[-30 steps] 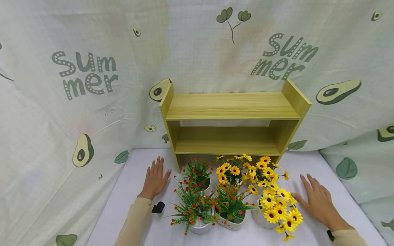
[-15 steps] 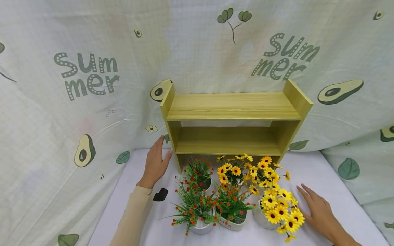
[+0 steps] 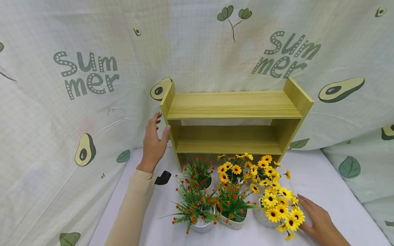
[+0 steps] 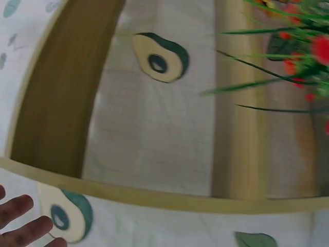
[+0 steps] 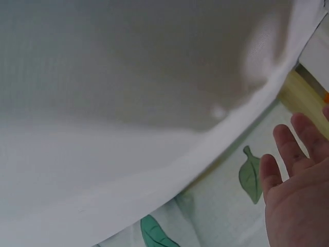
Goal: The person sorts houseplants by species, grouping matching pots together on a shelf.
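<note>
My left hand (image 3: 154,143) is raised beside the left side panel of the light wooden two-tier shelf (image 3: 234,105), thumb spread from the fingers, holding nothing. In the left wrist view its fingers (image 4: 23,231) show just outside the panel's edge; contact with the wood cannot be told. My right hand (image 3: 320,218) is at the right of the front pot of yellow daisy-like flowers (image 3: 278,210), its thumb tip partly behind the blooms. The right wrist view shows that hand (image 5: 300,206) with fingers extended and nothing in them.
Several potted artificial plants stand before the shelf: red-flowered ones (image 3: 195,208) in white pots (image 3: 201,227) on the left, a red one (image 3: 234,205) in an oval pot in the middle, yellow flowers (image 3: 235,169) behind. A white-covered table (image 3: 311,167) meets a printed cloth backdrop (image 3: 138,61).
My left hand has risen from the table and gone forward to the shelf's left side. The right hand has slid nearer to the yellow flowers. Plants and shelf stay put.
</note>
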Motion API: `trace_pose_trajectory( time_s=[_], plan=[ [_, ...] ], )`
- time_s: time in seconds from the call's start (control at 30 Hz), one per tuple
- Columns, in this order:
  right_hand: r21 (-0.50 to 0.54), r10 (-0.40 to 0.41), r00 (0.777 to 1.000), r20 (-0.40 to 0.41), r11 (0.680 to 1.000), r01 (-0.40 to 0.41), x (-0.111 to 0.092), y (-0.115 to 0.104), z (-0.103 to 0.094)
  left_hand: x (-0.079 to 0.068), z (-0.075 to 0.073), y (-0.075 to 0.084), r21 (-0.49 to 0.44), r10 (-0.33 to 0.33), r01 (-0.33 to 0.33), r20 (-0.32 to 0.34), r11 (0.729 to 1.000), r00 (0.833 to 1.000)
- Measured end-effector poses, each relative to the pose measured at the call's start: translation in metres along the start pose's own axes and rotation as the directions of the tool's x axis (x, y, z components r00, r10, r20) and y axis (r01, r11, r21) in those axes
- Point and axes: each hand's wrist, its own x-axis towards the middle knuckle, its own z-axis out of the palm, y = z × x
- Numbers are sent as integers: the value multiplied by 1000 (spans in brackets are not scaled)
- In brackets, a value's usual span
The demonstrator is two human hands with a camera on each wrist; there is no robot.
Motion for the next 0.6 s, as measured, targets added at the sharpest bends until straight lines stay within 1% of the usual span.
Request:
trace_pose_trajectory(
  time_s=[0.1, 0.27, 0.37, 0.53, 0.6],
  plan=[
    [16, 34, 998, 48, 999, -35, -4, -3, 0, 11, 0, 8, -41, 18, -19, -23, 999, 1000],
    [35, 48, 996, 81, 998, -51, -10, -4, 3, 24, -2, 21, -89, 34, -38, -51, 995, 998],
    [60, 48, 995, 91, 997, -54, -12, -4, 6, 30, -3, 27, -97, 40, -46, -64, 994, 997],
    [159, 47, 994, 94, 985, -61, -14, -11, 9, 37, -4, 31, -75, 69, -77, -94, 994, 993],
    [201, 33, 996, 85, 978, -50, -14, -15, 10, 39, -4, 32, -67, 84, -91, -103, 994, 991]
  ],
)
